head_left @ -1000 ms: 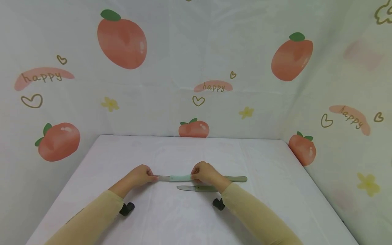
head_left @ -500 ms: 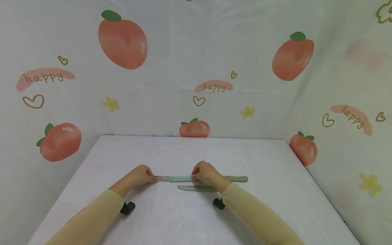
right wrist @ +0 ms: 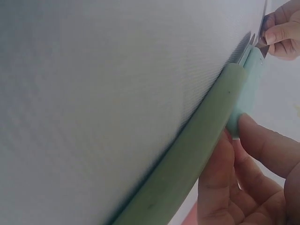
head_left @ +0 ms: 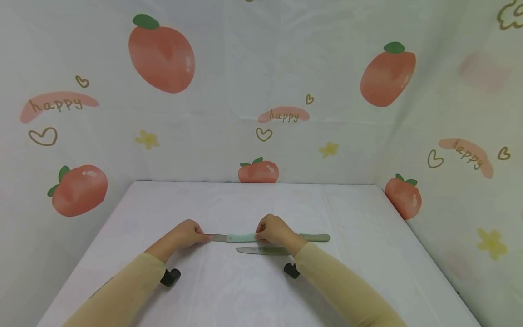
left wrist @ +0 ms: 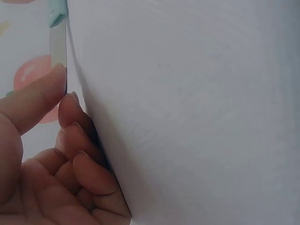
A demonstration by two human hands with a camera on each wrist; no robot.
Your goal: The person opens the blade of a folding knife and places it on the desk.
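A knife with a mint handle point(head_left: 241, 238) lies crosswise between both hands, its blade point(head_left: 219, 238) pointing left. My left hand point(head_left: 189, 233) pinches the blade near its tip between thumb and fingers; the tip is hidden by them. With thumb and fingertips, my right hand point(head_left: 274, 230) pinches the right end of the handle. Just nearer to me lies a knife with a green handle point(head_left: 273, 250), blade to the left, partly covered by the right wrist. In the right wrist view that green handle point(right wrist: 197, 140) runs close past the right fingers.
Right of the right wrist, a grey-green handle point(head_left: 316, 238) rests on the white-covered table point(head_left: 229, 290); its other end is hidden behind the hand. Black wrist devices point(head_left: 170, 277) show under the sleeves. A fruit-printed cloth point(head_left: 220, 81) hangs around the table's back and sides.
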